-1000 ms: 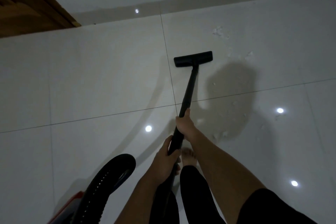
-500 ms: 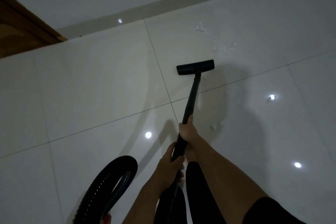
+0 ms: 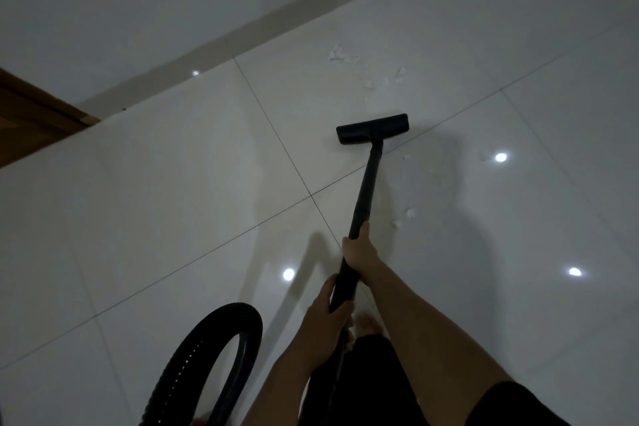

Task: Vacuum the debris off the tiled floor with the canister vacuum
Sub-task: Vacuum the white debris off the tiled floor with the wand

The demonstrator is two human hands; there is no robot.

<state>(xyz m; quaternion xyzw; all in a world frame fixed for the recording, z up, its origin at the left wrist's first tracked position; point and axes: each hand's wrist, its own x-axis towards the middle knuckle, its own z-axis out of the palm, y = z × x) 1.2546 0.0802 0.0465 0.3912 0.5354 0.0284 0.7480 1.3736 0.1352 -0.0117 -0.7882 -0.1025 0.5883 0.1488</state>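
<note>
Looks like the flat black vacuum nozzle (image 3: 372, 128) just got dragged back to the grout line, away from the white fluffy debris (image 3: 340, 54) near the far edge of the glossy white tiled floor (image 3: 173, 218). The right hand (image 3: 358, 249) and left hand (image 3: 325, 318) both have fingers wrapped round the black wand tube (image 3: 366, 190). There are white crumbs (image 3: 409, 213) beside it too, so I'd say plenty's left.

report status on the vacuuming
Left hand and right hand both grip the wand. Floor head flat on tile, debris ahead. Hose loops at left, off the path.

A black short sleeve (image 3: 515, 406) is seen at the lower right. Black trousers (image 3: 375, 377) are worn. The foot (image 3: 368, 323) is left bare.
</note>
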